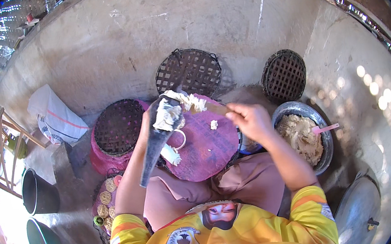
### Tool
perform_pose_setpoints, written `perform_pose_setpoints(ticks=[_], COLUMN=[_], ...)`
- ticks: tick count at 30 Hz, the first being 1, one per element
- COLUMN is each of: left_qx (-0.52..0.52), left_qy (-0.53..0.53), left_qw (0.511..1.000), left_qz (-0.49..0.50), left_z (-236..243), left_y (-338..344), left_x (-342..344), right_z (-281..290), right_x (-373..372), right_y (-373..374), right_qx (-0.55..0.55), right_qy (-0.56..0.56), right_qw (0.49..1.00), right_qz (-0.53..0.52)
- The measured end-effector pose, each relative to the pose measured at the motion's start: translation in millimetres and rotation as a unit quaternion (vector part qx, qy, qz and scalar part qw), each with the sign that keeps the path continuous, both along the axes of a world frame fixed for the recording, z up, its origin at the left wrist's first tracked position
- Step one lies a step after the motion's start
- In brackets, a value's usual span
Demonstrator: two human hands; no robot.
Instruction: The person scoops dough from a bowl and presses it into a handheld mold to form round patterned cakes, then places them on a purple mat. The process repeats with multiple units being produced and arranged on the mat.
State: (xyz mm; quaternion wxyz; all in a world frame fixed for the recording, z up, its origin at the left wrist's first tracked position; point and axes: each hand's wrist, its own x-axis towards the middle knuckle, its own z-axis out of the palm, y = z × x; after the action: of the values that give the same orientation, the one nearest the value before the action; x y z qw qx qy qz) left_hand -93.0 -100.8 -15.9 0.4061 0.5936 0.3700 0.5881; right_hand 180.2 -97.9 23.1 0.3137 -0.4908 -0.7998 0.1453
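Note:
My left hand (144, 127), mostly hidden, holds up a long dark grey, cone-like bag (153, 151) with pale dough (166, 115) at its wide upper end. My right hand (248, 118) grips a flat wooden spatula (215, 109) smeared with more dough, beside the bag's top. Beneath both lies a round purple-covered board (208, 147) across my lap area, bearing a small dough lump (213, 124), a pale ring-shaped item (179, 139) and a white, dough-smeared tube (170, 154).
A basin of dough (298, 139) with a pink scoop stands right. Woven trays (190, 72) lean on the concrete wall; another (114, 129) tops pink material at left. Round pale pieces (105, 197) lie lower left, near two buckets (39, 190), a white sack (57, 113) and wooden frame.

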Motion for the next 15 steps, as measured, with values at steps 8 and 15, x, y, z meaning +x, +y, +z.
perform_pose_setpoints(ticks=[8,15], left_qx=[-0.105,-0.133], left_qy=[-0.089,0.060], left_qw=[0.990,0.986], left_qz=[-0.006,0.077], left_z=[-13,-8], left_y=[3,11], left_x=[2,12], right_z=[-61,-78], right_x=[0,24], right_y=[-11,-13], right_qx=[-0.031,-0.299], right_qy=[0.136,0.330], right_qw=[0.985,0.886], right_qz=[0.097,0.131])
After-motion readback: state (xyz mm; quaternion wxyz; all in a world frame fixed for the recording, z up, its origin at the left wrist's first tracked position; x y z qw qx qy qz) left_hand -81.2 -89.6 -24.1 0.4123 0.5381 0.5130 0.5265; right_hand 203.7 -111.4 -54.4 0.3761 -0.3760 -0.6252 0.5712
